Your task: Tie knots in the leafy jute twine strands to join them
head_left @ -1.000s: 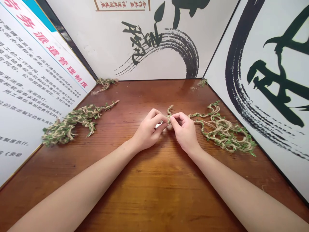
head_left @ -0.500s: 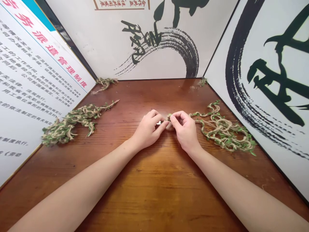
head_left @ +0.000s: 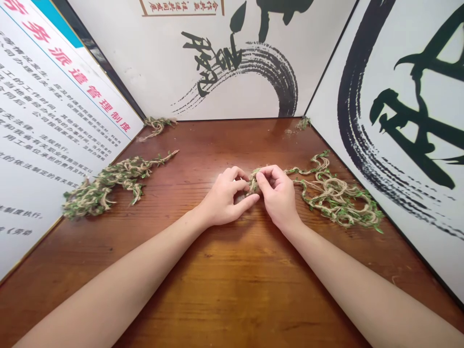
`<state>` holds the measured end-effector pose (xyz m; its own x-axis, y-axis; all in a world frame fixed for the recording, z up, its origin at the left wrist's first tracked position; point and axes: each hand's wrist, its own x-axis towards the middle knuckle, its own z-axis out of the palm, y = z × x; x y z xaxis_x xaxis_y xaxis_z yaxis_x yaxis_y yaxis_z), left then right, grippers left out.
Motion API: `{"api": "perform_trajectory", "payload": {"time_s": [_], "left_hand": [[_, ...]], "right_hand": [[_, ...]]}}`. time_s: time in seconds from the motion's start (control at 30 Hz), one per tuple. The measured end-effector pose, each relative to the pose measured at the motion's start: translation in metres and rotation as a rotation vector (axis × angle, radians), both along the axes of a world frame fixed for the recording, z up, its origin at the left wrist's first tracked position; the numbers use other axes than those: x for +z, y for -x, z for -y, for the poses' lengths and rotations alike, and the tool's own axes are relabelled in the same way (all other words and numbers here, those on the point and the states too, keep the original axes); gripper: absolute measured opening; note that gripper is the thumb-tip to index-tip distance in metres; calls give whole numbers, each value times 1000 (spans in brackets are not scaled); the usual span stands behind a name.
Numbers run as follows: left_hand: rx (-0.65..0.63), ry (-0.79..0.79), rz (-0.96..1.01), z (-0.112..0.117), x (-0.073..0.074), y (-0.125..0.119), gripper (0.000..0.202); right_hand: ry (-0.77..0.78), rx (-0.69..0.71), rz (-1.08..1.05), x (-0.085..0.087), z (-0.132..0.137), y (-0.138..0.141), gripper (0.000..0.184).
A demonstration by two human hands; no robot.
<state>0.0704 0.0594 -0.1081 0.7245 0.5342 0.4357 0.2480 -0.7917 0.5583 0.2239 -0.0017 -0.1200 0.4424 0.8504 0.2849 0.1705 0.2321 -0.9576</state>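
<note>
So compared with a second ago, the stub of leafy twine (head_left: 253, 182) that poked up above the fingers is now bunched down between the fingertips, and both hands have crept a bit closer together. Biggest thing first: the wooden bench (head_left: 232, 280) carries everything, walled in by printed boards (head_left: 398, 96) on three sides. Nothing sits in a box, tray or bag here, it all lies loose on the wood. To the right a loose tangle (head_left: 339, 198) of the same twine trails off from the right hand (head_left: 280, 200). Well apart on the left lies a denser bundle (head_left: 103, 188), with little scraps (head_left: 158, 124) in the back corners. Both grips are closed on the twine end: right thumb and forefinger pinch it, and the left hand (head_left: 220, 202) curls in against the same spot, one finger stretched under it. My take: keep the pinch small and right at the bunch, with slack toward the tangle, otherwise the jute slips or leaves get stripped.
</note>
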Motion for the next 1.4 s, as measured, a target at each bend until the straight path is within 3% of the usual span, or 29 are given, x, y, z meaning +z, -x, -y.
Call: {"api": "perform_trajectory", "payload": {"time_s": [0.13, 0.3, 0.43, 0.5, 0.6, 0.7, 0.97, 1.1, 1.4], "left_hand": [[33, 11, -4, -2, 0, -1, 30], [32, -14, 145, -4, -3, 0, 25], [129, 73, 254, -3, 0, 1, 27], [92, 105, 237, -1, 4, 2, 30], [-74, 76, 156, 3, 8, 4, 43], [-64, 36, 141, 5, 9, 4, 52], [186, 67, 63, -2, -4, -6, 40], [162, -31, 43, -2, -6, -7, 36], [133, 28, 21, -2, -5, -5, 14]], "right_hand": [[-11, 67, -9, 0, 0, 0, 12], [21, 39, -32, -5, -3, -1, 15], [60, 3, -35, -9, -5, -1, 13], [75, -12, -48, -9, -5, -2, 13], [77, -27, -76, -7, -5, -2, 15], [72, -25, -60, -5, -4, -2, 14], [-3, 32, -16, -1, -1, 1, 12], [11, 27, -21, -2, -2, 1, 13], [7, 66, -36, -2, -2, 1, 12]]}}
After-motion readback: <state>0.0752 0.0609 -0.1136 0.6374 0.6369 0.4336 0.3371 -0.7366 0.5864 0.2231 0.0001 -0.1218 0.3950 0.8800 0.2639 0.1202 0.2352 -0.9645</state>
